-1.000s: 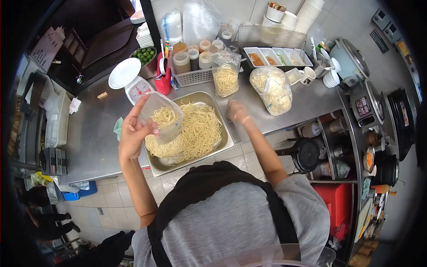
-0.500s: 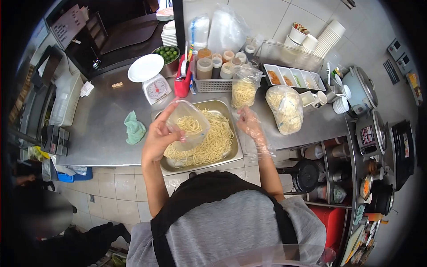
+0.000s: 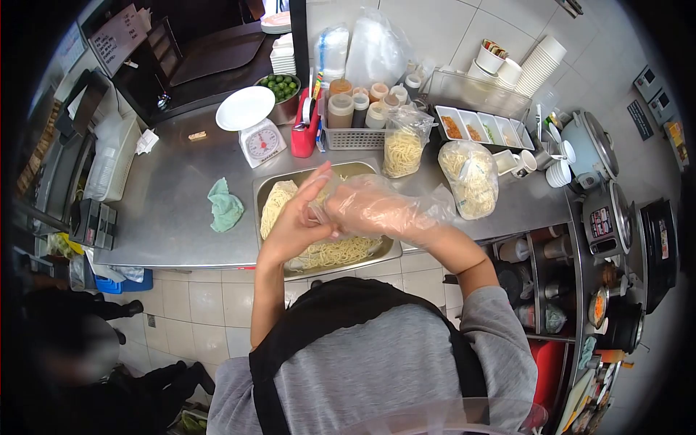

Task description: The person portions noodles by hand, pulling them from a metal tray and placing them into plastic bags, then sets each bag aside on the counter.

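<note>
Over the metal tray (image 3: pixel 397 245) of noodles (image 3: pixel 335 252), my bare left hand (image 3: pixel 293 225) grips a clear plastic bag (image 3: pixel 319 209), mostly hidden behind the hands. My right hand (image 3: pixel 362 206), in a clear plastic glove, reaches across to the mouth of that bag; its fingers are hidden there. A filled bag of noodles (image 3: pixel 403 151) stands upright behind the tray. To its right lies a larger bag of noodles (image 3: pixel 467 181).
A scale (image 3: pixel 259 143) with a white plate, a red holder (image 3: pixel 304 130) and a basket (image 3: pixel 355 139) of sauce bottles line the back. A green cloth (image 3: pixel 225 206) lies left of the tray. A person (image 3: pixel 156 384) is at the lower left.
My right hand has moved left from the tray's right side to the bag in my left hand. The view has shifted slightly, and the bag is now largely covered.
</note>
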`<move>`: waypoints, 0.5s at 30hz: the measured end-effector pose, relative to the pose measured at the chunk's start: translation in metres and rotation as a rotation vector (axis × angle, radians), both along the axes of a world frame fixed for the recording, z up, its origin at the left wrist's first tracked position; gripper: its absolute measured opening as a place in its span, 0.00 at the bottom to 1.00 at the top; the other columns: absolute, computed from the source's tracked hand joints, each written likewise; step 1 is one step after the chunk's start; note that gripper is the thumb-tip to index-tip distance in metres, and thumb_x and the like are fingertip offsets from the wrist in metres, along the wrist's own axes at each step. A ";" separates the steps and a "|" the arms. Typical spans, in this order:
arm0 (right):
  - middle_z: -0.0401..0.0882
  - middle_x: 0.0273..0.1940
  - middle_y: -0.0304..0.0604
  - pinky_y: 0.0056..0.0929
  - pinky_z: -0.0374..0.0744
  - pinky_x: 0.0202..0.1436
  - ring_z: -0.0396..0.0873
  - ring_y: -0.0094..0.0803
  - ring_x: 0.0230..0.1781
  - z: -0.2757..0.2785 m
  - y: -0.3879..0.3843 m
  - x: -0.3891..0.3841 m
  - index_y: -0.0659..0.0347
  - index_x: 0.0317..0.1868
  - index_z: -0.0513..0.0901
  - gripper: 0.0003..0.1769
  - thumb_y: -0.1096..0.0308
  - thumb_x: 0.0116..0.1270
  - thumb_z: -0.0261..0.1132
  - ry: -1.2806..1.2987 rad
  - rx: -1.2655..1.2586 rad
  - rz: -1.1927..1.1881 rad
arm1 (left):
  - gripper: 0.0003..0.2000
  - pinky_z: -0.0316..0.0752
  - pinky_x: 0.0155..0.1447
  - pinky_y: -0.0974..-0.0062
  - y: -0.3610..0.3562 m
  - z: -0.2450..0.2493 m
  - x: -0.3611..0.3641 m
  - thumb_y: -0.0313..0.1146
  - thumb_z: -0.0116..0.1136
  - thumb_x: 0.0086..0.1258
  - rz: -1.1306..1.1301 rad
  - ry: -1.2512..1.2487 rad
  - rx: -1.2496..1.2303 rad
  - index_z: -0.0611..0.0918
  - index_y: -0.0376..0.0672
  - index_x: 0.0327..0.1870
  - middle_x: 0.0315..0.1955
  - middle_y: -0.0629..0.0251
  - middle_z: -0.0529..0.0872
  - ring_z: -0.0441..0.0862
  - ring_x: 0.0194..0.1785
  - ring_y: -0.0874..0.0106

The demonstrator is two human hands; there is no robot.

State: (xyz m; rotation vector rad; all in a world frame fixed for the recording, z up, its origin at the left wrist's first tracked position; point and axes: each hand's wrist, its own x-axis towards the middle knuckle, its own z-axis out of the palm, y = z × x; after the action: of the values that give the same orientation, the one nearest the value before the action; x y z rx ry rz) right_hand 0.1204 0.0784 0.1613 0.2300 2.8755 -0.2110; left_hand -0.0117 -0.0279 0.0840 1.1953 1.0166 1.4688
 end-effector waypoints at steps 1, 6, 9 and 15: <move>0.83 0.36 0.49 0.42 0.79 0.40 0.83 0.46 0.39 -0.005 0.002 -0.003 0.60 0.36 0.84 0.10 0.64 0.57 0.64 -0.018 -0.019 0.025 | 0.42 0.79 0.40 0.80 0.001 -0.001 0.003 0.08 0.54 0.51 0.002 -0.015 -0.006 0.61 0.43 0.72 0.75 0.63 0.48 0.80 0.43 0.77; 0.83 0.36 0.48 0.42 0.79 0.42 0.83 0.45 0.39 -0.031 0.018 -0.011 0.58 0.36 0.84 0.09 0.65 0.55 0.64 -0.033 -0.016 0.098 | 0.42 0.79 0.40 0.80 0.000 0.001 0.003 0.08 0.55 0.50 0.008 -0.026 -0.032 0.60 0.42 0.72 0.75 0.63 0.48 0.81 0.38 0.77; 0.83 0.35 0.47 0.41 0.79 0.42 0.82 0.45 0.38 -0.034 0.044 -0.006 0.57 0.38 0.84 0.10 0.64 0.55 0.66 0.221 -0.081 0.175 | 0.42 0.79 0.40 0.79 -0.004 0.008 -0.004 0.08 0.56 0.50 0.027 -0.044 -0.045 0.60 0.41 0.72 0.74 0.63 0.49 0.82 0.37 0.78; 0.81 0.34 0.47 0.36 0.76 0.40 0.79 0.43 0.35 0.038 0.051 -0.001 0.58 0.42 0.83 0.14 0.62 0.57 0.68 0.435 -0.302 0.134 | 0.41 0.79 0.38 0.79 -0.003 0.008 -0.002 0.09 0.57 0.51 0.042 -0.156 -0.087 0.59 0.37 0.71 0.73 0.62 0.55 0.82 0.35 0.77</move>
State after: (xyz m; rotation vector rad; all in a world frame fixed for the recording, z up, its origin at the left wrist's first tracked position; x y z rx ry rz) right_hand 0.1194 0.1298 0.1996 -0.0778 3.2072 -0.7448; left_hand -0.0141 -0.0311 0.0923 0.9875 0.9934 1.5095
